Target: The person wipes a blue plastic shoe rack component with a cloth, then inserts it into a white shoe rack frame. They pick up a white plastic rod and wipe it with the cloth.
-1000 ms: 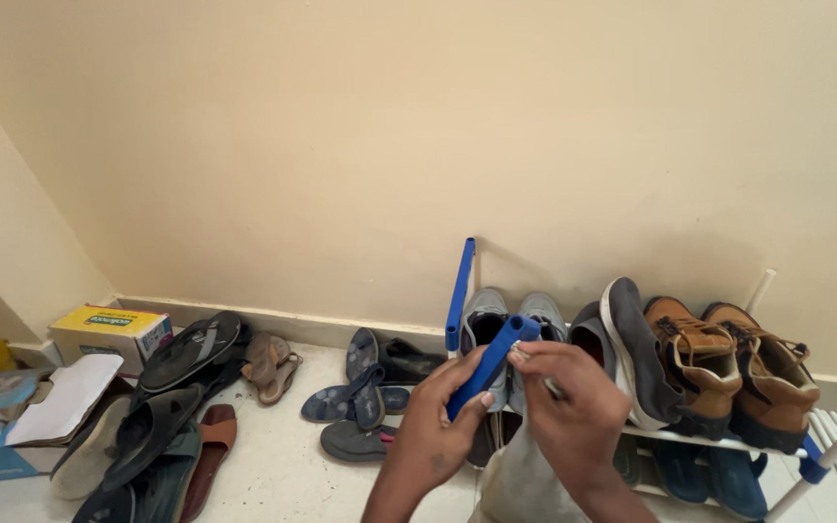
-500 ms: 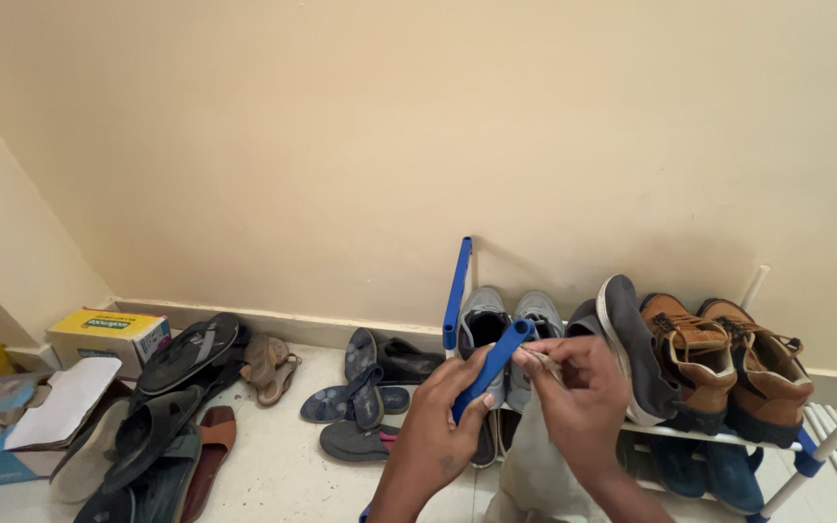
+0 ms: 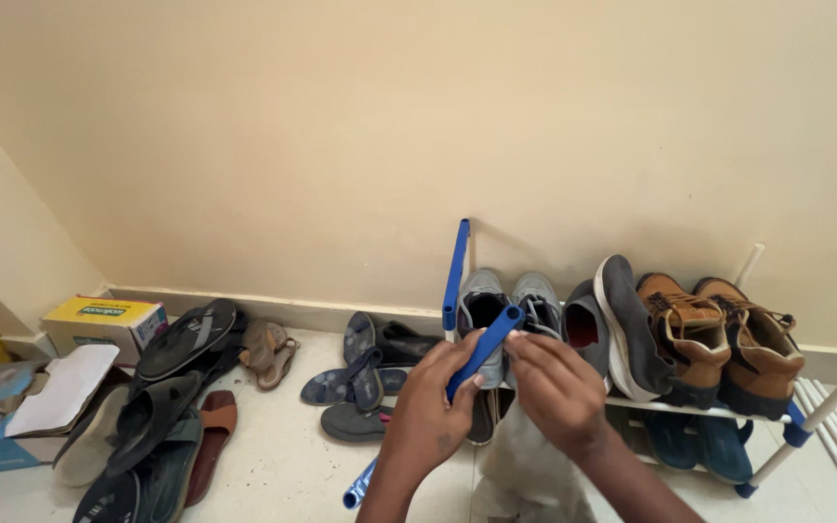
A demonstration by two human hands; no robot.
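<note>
Blue plastic is what I am holding: a long blue bar (image 3: 481, 353) is slanting up from lower left to upper right in front of me, and my left hand (image 3: 433, 407) is closing around its middle with the fingers wrapped over it. My right hand (image 3: 559, 387) is resting just beside the bar's upper end, fingers curled and narrow, fingertips touching the bar near the top; whether they are pinching it I cannot tell. The bar's lower end is showing below my left wrist, near the floor. Behind my hands a shoe rack (image 3: 816, 407) with white rails and blue joints is standing against the cream wall, with an upright blue post (image 3: 455, 276) at its left end. On its top rail, grey sneakers (image 3: 506, 300), a dark grey shoe (image 3: 622, 320) and brown boots (image 3: 719, 334) are sitting side by side. Sandals and slippers (image 3: 162, 387) are lying loose on the floor to the left, near a yellow box (image 3: 104, 320).
</note>
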